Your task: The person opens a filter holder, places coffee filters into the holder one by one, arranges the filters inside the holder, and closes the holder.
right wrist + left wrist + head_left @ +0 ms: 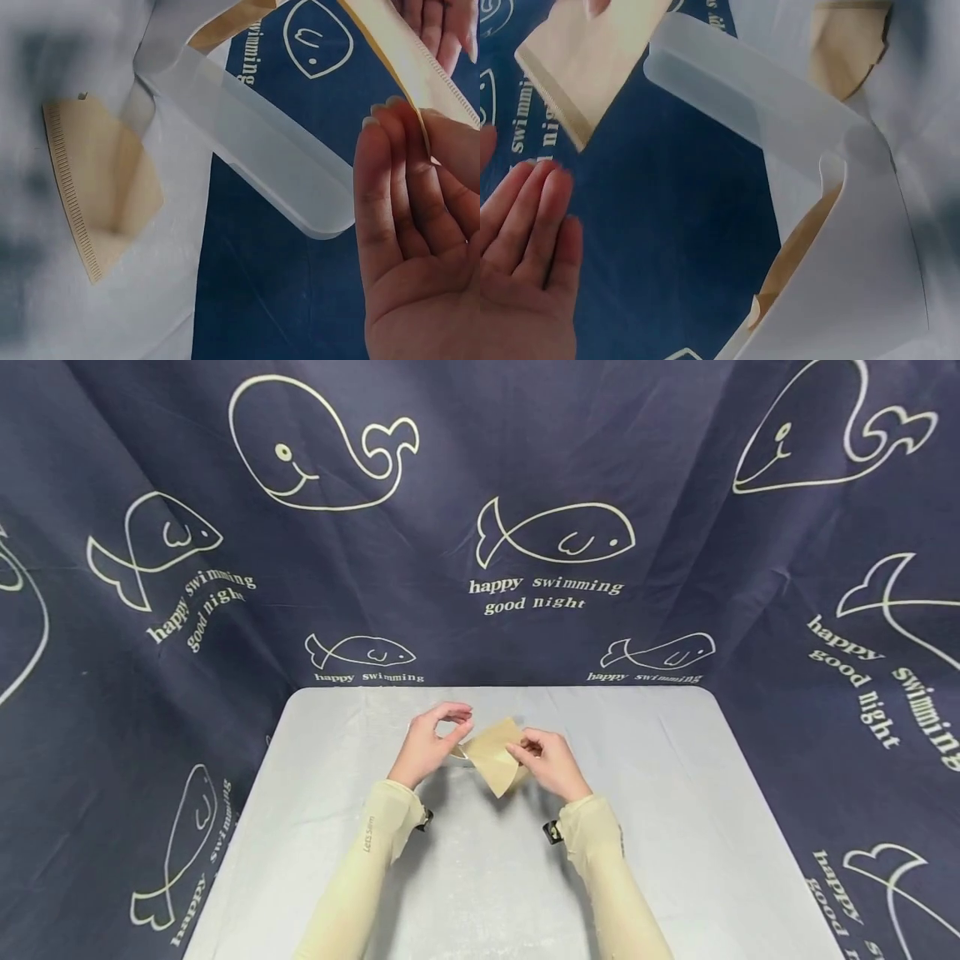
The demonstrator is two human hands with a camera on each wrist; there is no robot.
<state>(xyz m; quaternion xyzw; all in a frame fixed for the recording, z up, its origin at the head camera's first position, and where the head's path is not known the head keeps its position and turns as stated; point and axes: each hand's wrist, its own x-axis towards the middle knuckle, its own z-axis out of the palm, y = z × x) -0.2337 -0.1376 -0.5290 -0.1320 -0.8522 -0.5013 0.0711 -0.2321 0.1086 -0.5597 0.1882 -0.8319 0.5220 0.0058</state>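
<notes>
In front of me a tan paper coffee filter (493, 758) with a crimped edge hangs in the air. My right hand (551, 762) pinches its edge between thumb and fingers, seen closely in the right wrist view. My left hand (431, 743) is beside the filter, fingers loosely bent and holding nothing; in the left wrist view its fingers look apart from the paper. Below the hands is a white container (862, 262) with a translucent lid (262, 165) swung out. Tan paper (799, 244) shows at its opening. The filter hides most of the container in the head view.
A second tan filter (105, 187) lies on the table beside the container. The pale table (480, 877) has rounded far corners. Dark blue curtains (525, 460) with white fish and whale drawings surround it at the back and sides.
</notes>
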